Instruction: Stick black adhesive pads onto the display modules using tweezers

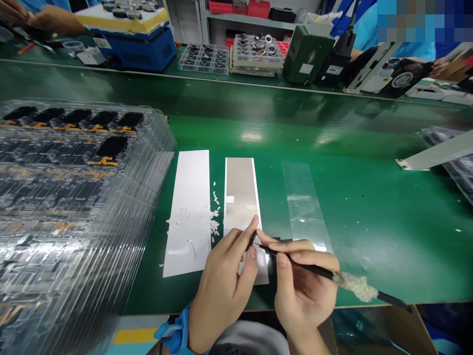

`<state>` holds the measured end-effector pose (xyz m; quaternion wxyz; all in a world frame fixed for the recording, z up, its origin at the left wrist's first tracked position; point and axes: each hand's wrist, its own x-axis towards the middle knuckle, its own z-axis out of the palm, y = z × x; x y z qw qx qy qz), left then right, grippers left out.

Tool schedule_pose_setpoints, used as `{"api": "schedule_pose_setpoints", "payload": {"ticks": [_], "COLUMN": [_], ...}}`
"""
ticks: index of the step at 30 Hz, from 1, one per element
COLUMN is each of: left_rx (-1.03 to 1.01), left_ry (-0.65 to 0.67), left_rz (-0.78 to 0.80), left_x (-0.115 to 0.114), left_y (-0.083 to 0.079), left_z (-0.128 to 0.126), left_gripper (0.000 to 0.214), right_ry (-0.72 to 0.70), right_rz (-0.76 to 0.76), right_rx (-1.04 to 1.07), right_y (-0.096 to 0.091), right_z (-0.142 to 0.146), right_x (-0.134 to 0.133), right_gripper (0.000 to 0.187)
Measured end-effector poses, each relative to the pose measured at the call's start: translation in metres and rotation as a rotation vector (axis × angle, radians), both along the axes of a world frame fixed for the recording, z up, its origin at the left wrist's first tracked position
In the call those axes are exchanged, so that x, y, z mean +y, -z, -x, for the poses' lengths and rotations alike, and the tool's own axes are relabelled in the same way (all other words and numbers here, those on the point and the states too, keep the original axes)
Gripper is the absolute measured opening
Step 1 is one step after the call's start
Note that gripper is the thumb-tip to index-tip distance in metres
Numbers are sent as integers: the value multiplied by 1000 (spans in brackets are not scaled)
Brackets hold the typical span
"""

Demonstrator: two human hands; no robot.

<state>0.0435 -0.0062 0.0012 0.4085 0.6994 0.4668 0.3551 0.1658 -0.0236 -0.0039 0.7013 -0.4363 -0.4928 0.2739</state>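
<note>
My left hand (229, 276) is closed, pinching a small dark part (252, 240) between thumb and fingers; most of the part is hidden. In my right hand (308, 286), held like a pen, is a slim black pointed tool (314, 268) with pale wrapping around its rear shaft. Its thin tip meets or nearly meets the small part. Beneath my hands lies a grey-beige strip with white edges (240, 180). Left of it is a white sheet (192, 197) dotted with tiny bits, and white scraps (215, 222) lie between the two. A clear plastic strip (305, 197) rests to the right.
Stacked clear trays (148, 197) holding black screens (113, 146) with orange flex cables fill the left. A white metal bracket (436, 150) juts in at right. On the back ledge stand a blue machine (136, 49), part boxes (204, 59) and a green box (308, 54). Co-workers' hands (55, 20) show beyond.
</note>
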Motion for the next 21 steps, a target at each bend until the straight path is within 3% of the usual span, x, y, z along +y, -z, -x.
{"api": "schedule_pose_setpoints", "payload": {"ticks": [13, 21], "left_rx": [6, 105], "left_ry": [13, -34], "left_rz": [3, -116], "left_x": [-2, 1], "left_y": [0, 8], "left_z": [1, 2], "left_gripper": [54, 43], "right_ry": [-32, -69], "right_rz": [-18, -14], "right_rx": [16, 107], "right_y": [1, 1], "right_z": [-1, -1], "right_x": [0, 1], "right_gripper": [27, 18]}}
